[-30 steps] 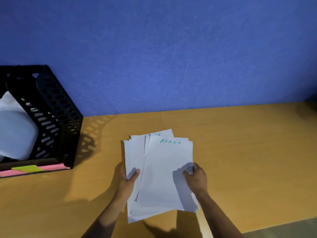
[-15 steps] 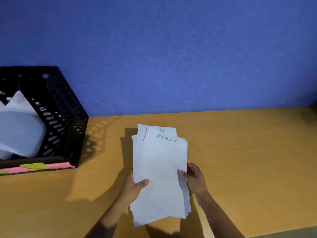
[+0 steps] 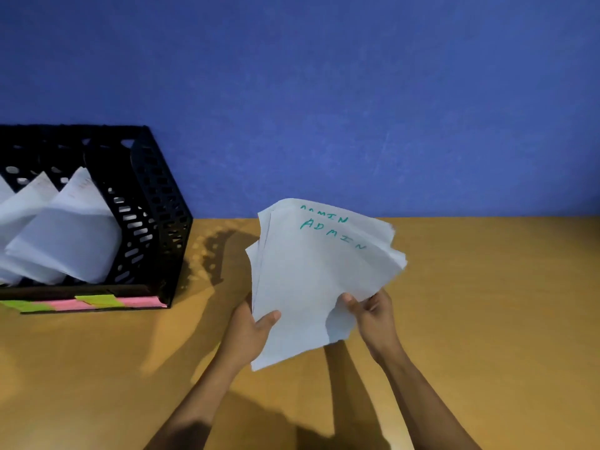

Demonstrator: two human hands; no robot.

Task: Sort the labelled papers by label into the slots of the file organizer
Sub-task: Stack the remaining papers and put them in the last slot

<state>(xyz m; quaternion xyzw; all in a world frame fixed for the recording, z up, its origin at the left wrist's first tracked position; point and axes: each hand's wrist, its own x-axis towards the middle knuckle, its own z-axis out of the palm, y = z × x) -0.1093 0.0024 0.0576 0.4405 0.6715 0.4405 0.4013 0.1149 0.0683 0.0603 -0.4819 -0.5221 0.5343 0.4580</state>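
A stack of white papers (image 3: 311, 277) is held up off the table in both hands; the top sheet and the one behind it read "ADMIN" in green. My left hand (image 3: 250, 329) grips the stack's lower left edge, thumb on top. My right hand (image 3: 370, 313) pinches the lower right edge. The black perforated file organizer (image 3: 156, 203) stands at the left against the wall. Its slots hold white papers (image 3: 65, 241) leaning to the left. Pink and green sticky labels (image 3: 97, 302) line its front base.
The wooden table (image 3: 487, 319) stretches to the right and towards me. A blue wall (image 3: 324, 92) rises directly behind the table and the organizer. Shadows of my arms fall on the tabletop.
The papers were spread flat on the table; both hands gathered them into one stack and lifted it off the surface. The view has shifted, showing more of the organizer.
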